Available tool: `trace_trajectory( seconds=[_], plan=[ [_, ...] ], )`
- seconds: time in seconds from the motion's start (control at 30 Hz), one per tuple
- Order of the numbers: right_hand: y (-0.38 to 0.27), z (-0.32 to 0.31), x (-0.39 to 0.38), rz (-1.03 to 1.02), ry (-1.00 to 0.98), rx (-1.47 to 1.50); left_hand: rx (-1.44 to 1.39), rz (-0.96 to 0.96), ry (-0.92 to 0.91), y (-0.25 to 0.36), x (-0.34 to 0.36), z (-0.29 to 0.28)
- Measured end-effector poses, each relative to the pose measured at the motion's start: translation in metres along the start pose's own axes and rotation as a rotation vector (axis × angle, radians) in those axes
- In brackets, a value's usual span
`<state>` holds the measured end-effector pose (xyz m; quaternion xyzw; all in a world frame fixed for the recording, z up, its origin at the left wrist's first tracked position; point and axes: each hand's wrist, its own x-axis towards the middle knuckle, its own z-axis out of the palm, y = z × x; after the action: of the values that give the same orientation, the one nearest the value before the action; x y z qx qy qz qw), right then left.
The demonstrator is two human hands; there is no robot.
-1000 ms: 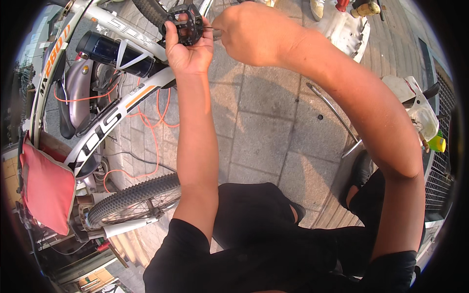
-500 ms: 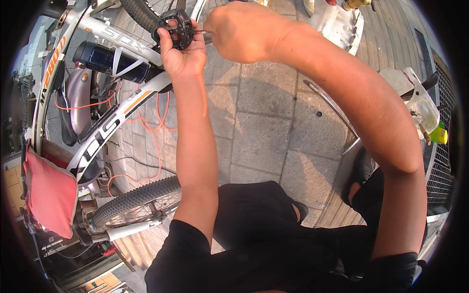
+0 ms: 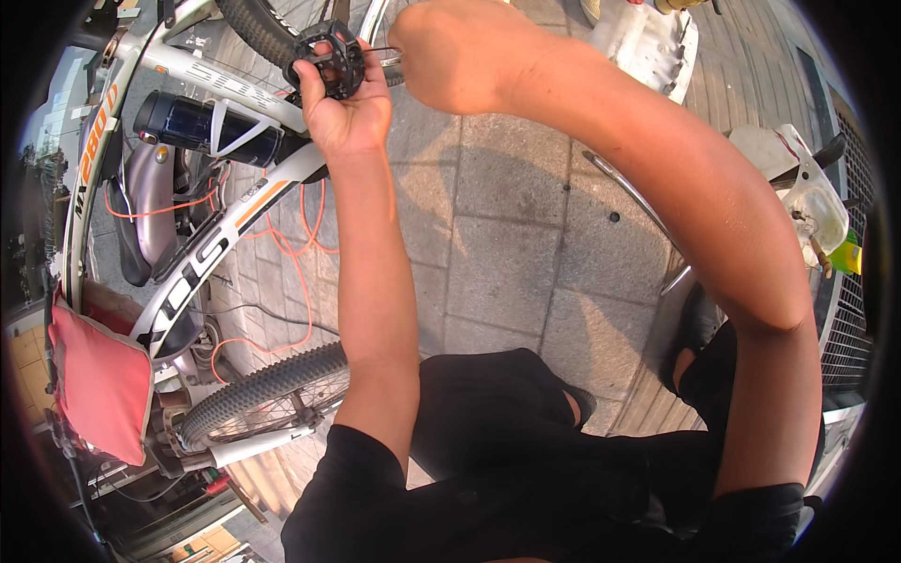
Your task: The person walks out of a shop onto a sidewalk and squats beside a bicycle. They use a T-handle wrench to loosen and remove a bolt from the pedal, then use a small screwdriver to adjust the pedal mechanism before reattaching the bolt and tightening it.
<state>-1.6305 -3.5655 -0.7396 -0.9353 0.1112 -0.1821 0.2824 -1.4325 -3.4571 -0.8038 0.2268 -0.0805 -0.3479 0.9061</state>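
Observation:
A black bicycle pedal (image 3: 352, 68) with an open cage sits at the top, beside the bicycle's tyre. My left hand (image 3: 345, 120) grips it from below, thumb on the near side and fingers around the back and right. Just to the right, my right hand (image 3: 460, 61) is closed, its back towards me. A thin dark metal shaft (image 3: 381, 49) runs from that fist to the pedal's right side. The rest of this tool is hidden in the fist, so its kind does not show. The white bicycle frame (image 3: 211, 249) stretches along the left.
A dark bottle (image 3: 202, 122) is mounted in the frame. Below it are an orange cord (image 3: 308, 300), a knobby wheel (image 3: 253, 394) and a pink-red pad (image 3: 103, 385). On the right, a metal bar (image 3: 624, 185) lies on the paving, near a white plastic container (image 3: 815, 211).
The pedal and my left hand have shifted slightly left in the picture, as has the bicycle frame. Both hands keep their grips, and the thin shaft still reaches the pedal.

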Motion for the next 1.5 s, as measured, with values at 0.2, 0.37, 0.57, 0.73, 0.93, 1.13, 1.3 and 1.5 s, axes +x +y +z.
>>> trace_trajectory(
  seconds=[0.2,0.37,0.57,0.73,0.93,1.13,1.3,1.5],
  plan=[
    [-0.004,-0.001,-0.004,-0.009,0.012,0.035,0.001,-0.036,-0.053,0.002,0.001,-0.003],
    [0.002,-0.006,-0.004,-0.012,0.012,0.007,-0.019,-0.010,-0.037,0.002,0.004,-0.003],
    [0.004,0.000,-0.004,-0.066,0.002,0.063,-0.012,-0.012,-0.041,0.004,0.005,-0.005],
    [0.006,-0.008,-0.007,-0.019,0.054,0.045,-0.011,0.018,-0.040,0.001,0.005,-0.007],
    [0.009,0.005,-0.002,-0.089,0.030,0.050,-0.020,-0.019,-0.065,0.004,0.008,-0.010],
    [0.005,-0.002,-0.013,-0.056,0.086,0.069,-0.024,-0.005,-0.045,0.004,0.007,-0.012],
    [0.007,-0.002,-0.005,-0.093,0.030,0.052,-0.041,-0.041,-0.074,0.001,0.003,-0.005],
    [0.010,0.010,-0.003,-0.060,0.083,0.011,-0.026,0.008,-0.039,0.005,0.008,-0.007]
  ],
)
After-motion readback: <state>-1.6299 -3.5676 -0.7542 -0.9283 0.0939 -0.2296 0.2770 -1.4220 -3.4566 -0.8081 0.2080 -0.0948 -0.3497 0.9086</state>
